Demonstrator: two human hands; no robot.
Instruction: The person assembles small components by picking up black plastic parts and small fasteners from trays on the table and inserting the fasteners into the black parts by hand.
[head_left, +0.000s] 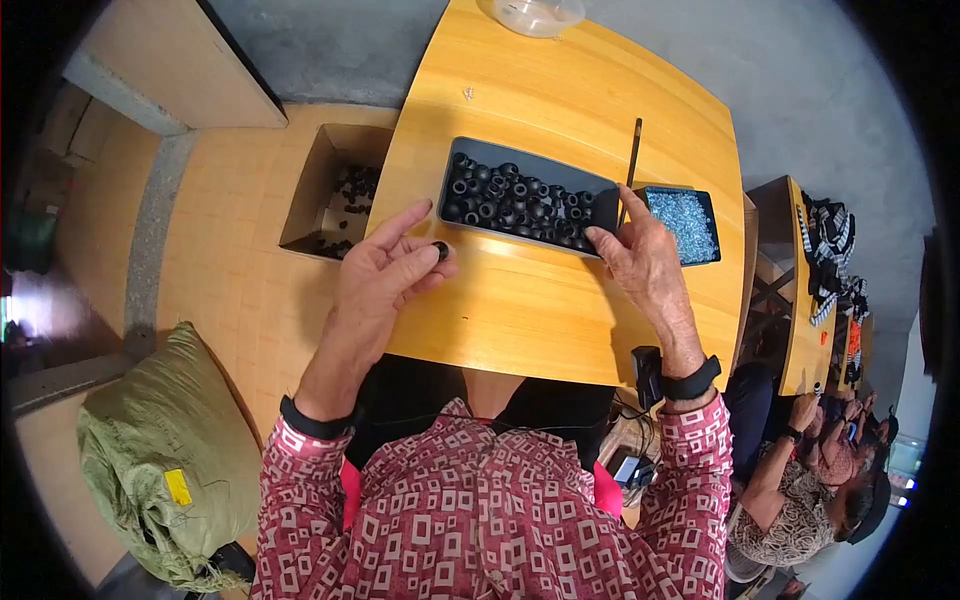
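My left hand (385,265) is off the table's near left part, its thumb and fingers closed on a small round black piece (441,250). The index finger points out toward the grey tray (450,165). Many black round pieces with holes (515,200), looking like hollow caps or rings, lie in that long tray. At the tray's right end my right hand (640,250) grips it, thumb on the near side and index finger at the end wall. Just right of this hand stands a black box (715,255) of small clear bluish pieces (683,222).
A thin dark rod (635,150) lies beyond my right hand. A clear plastic bowl (540,15) stands at the table's far end. On the floor are a cardboard box (305,210) with black pieces and a green sack (165,460). Other people work at a table on the right (800,350).
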